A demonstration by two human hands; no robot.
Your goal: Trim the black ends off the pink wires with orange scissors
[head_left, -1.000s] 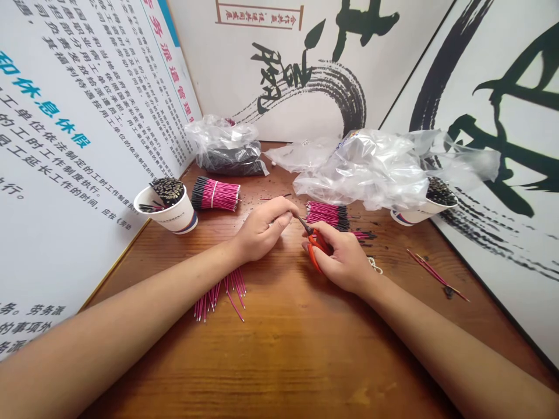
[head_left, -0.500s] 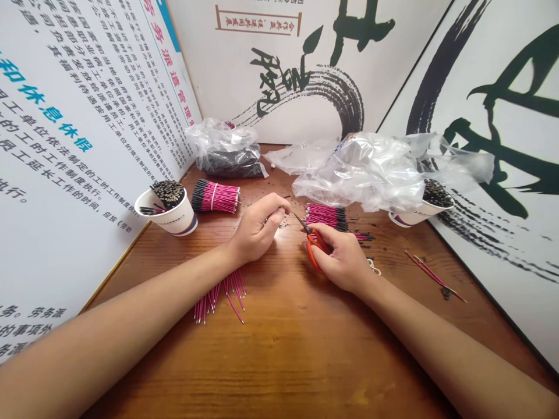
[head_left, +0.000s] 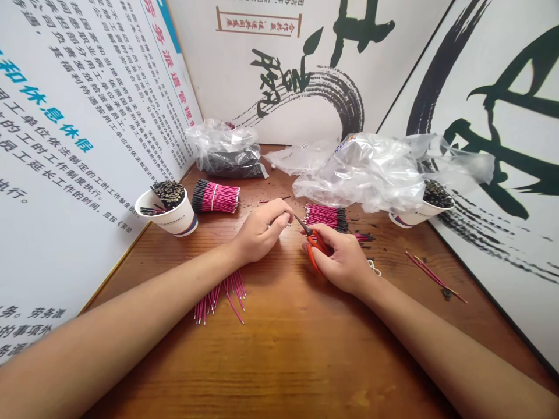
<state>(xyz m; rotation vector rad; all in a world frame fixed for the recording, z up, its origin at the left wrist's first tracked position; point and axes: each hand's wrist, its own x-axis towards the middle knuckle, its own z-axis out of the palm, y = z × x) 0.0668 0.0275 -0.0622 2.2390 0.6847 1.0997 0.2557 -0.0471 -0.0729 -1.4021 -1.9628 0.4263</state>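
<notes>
My left hand (head_left: 264,230) is closed in a pinch, thumb against the bent fingers, above the middle of the table. What it pinches is too small and too hidden to make out. My right hand (head_left: 343,259) grips a pair of orange-handled scissors (head_left: 317,251), their dark blades pointing up and left to the left hand's fingertips. I cannot tell whether the blades touch anything. Behind the right hand lies a pile of pink wires with black ends (head_left: 325,216). Loose pink wires (head_left: 220,297) with silvery tips stick out from beneath my left forearm.
A banded bundle of pink-and-black wires (head_left: 216,196) lies near a paper cup of black pieces (head_left: 174,222). Another paper cup (head_left: 408,216) stands at right, beside crumpled clear plastic bags (head_left: 362,171). A bag with dark contents (head_left: 231,160) sits at back left. Two wires (head_left: 432,273) lie right.
My left hand has shifted slightly down and to the right, uncovering a thin dark piece on the table behind it. The right hand and scissors have hardly moved.
</notes>
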